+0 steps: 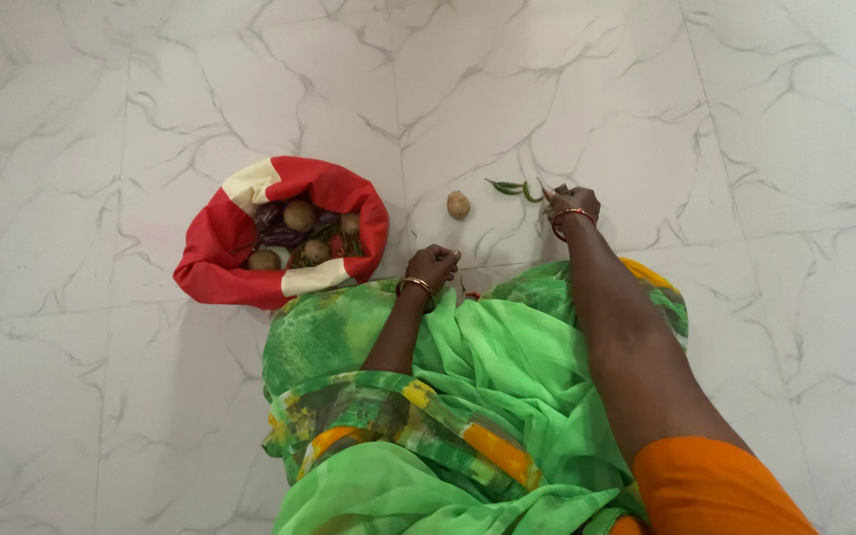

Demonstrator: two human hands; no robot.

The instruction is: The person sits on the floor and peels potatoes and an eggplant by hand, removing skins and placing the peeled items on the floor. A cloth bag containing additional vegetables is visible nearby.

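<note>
- Green chillies [513, 187], a few slim curved pods, lie on the white marble-patterned floor [745, 149] on the far side of the red-and-cream cloth bag [220, 248] from its open mouth, well apart from it and beyond the potato.
- My right hand [574, 203] reaches out to them with the arm stretched long; the fingertips pinch together at the near end of the pods, touching them, so the grip looks narrow. Whether a pod is truly lifted or only touched I cannot tell.
- My left hand [433, 266] rests curled near the bag's right edge, just above my lap; the fingers are folded in loosely. Something small and reddish shows beside it, too small to name, and I cannot tell whether I hold anything.
- One small round brownish potato [459, 205] sits alone on the floor between the bag and the chillies, touching neither.
- The bag's rim is rolled down, which keeps its mouth wide and its load in sight: more round potatoes, purple pieces, green bits.
- My bright green draped cloth [468, 396] with yellow patches spreads over my lap just beside the bag, since I sit low on the floor with everything within arm's reach.
</note>
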